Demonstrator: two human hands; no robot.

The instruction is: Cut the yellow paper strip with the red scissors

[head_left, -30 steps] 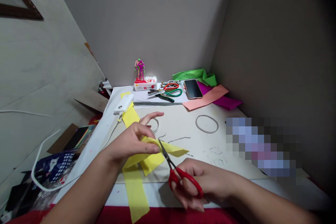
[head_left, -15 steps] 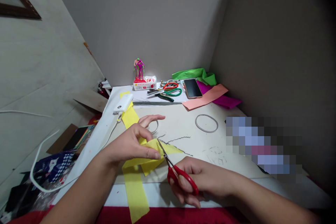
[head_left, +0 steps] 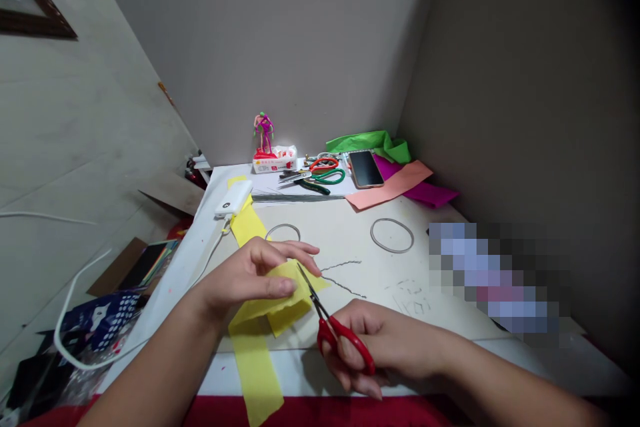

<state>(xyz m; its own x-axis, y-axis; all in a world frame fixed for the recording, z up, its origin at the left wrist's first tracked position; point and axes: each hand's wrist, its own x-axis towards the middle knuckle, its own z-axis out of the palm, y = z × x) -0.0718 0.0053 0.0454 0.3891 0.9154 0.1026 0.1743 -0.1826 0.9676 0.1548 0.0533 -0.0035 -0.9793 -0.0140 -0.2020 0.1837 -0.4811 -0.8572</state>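
Yellow crepe paper [head_left: 257, 360] hangs as a long strip over the table's front edge, its upper part folded between the fingers of my left hand [head_left: 255, 273]. The thumb of that hand presses on the paper from above. My right hand [head_left: 365, 347] has its fingers through the red handles of a pair of scissors [head_left: 350, 340]. Their narrow blades point up and left, against the right edge of the held paper. Just beyond the paper, two thin dark twisted wires [head_left: 345, 285] lie on the board.
Two wire rings [head_left: 392, 235] lie on the board [head_left: 425, 267]. Behind are a white power bank [head_left: 234, 198], a phone [head_left: 366, 169], green-handled scissors [head_left: 327, 177], a tissue pack [head_left: 274, 161] bearing a small figure [head_left: 263, 132], and salmon paper [head_left: 390, 187]. A blurred-out item lies at right.
My left hand has shifted its grip on the yellow paper, with the fingers now further over it. The paper's right-hand tip reaches less far right. The scissors have barely moved.
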